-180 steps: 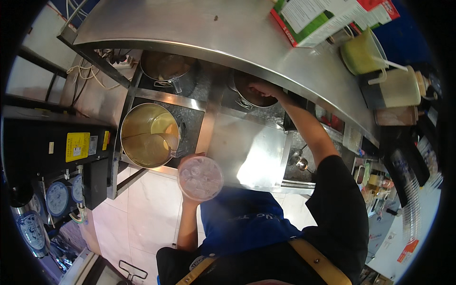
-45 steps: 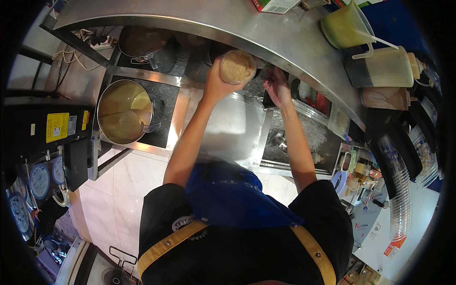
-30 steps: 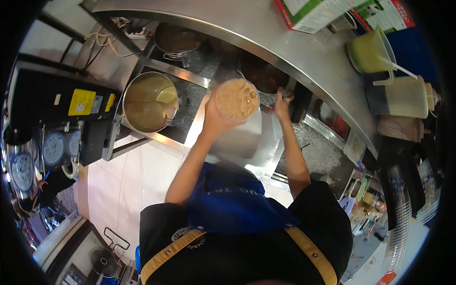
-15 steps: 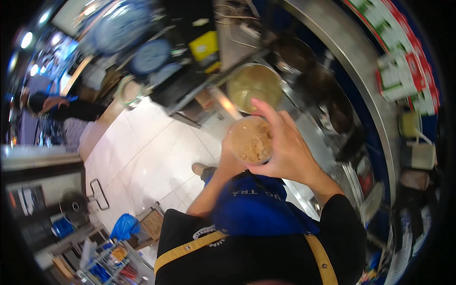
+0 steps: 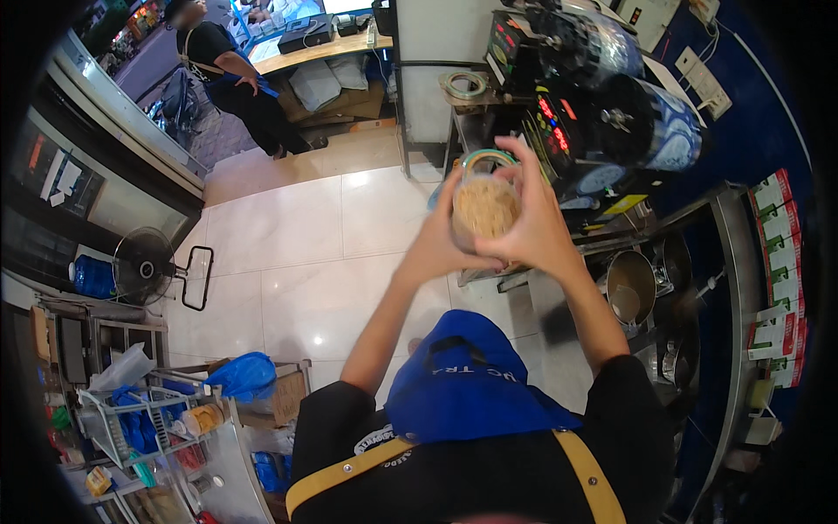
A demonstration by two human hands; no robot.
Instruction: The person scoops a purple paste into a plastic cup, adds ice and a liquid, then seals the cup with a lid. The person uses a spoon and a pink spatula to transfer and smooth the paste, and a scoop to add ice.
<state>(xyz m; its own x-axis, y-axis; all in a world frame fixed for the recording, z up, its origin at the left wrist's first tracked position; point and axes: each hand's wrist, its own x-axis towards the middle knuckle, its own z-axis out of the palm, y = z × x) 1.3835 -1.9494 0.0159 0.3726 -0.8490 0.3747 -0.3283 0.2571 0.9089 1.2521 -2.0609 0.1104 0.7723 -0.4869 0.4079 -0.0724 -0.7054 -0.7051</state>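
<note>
A clear round cup (image 5: 485, 210) filled with a light brown, icy-looking drink is held up between my two hands. My left hand (image 5: 432, 240) curves around its near left side, the thumb reaching along the bottom. My right hand (image 5: 543, 225) wraps the right side, fingers pointing up and away. Just beyond the cup is a green-edged ring (image 5: 489, 157), partly hidden by my right fingers and the cup. A dark cup-sealing machine (image 5: 559, 140) with lit red digits stands to the far right of my hands, a blue-patterned film roll (image 5: 672, 131) on it.
Metal pots (image 5: 630, 284) sit low on my right beside a steel counter edge (image 5: 738, 253). On the left are a standing fan (image 5: 144, 266), a wire rack (image 5: 153, 419) and a blue plastic bag (image 5: 244, 375). Another person (image 5: 231, 79) stands at far left by a wooden counter (image 5: 323, 48).
My view has turned left and my hands have carried the cup away from the pots toward the sealing machine. My left hand now shows more fully around the cup.
</note>
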